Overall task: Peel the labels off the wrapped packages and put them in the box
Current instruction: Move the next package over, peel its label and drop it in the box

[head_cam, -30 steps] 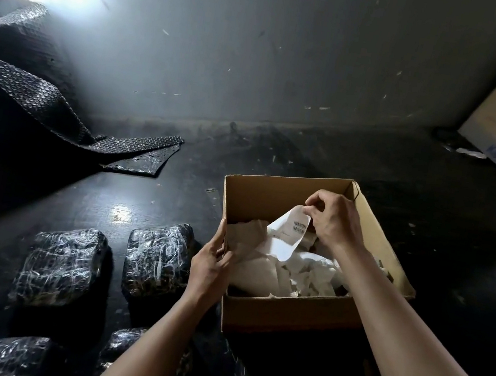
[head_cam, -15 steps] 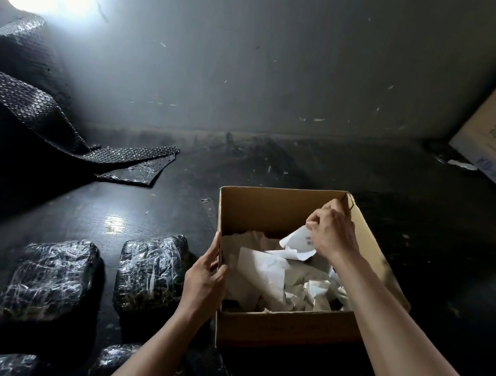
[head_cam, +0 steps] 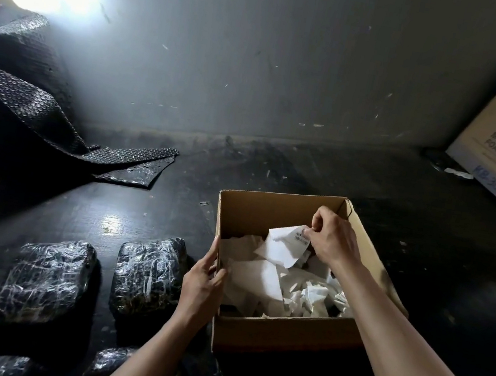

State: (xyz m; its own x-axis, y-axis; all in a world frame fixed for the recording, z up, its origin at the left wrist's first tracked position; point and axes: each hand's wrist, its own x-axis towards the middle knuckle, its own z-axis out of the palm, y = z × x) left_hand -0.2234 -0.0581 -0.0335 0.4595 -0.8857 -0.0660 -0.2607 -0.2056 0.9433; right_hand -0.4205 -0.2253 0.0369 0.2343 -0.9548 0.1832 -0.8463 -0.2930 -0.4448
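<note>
Black wrapped packages [head_cam: 147, 272] wait near left. Left hand [head_cam: 203, 282] clamps the box [head_cam: 281, 333] wall, likely steadying it, while further in the right hand [head_cam: 331, 238] pinches a white label [head_cam: 284, 246] over the paper pile inside.

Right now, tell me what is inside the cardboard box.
The cardboard box holds a heap of crumpled white labels. The right hand pinches one printed label above the heap; the left hand grips the box's wall. The heap hides the box's floor.
</note>
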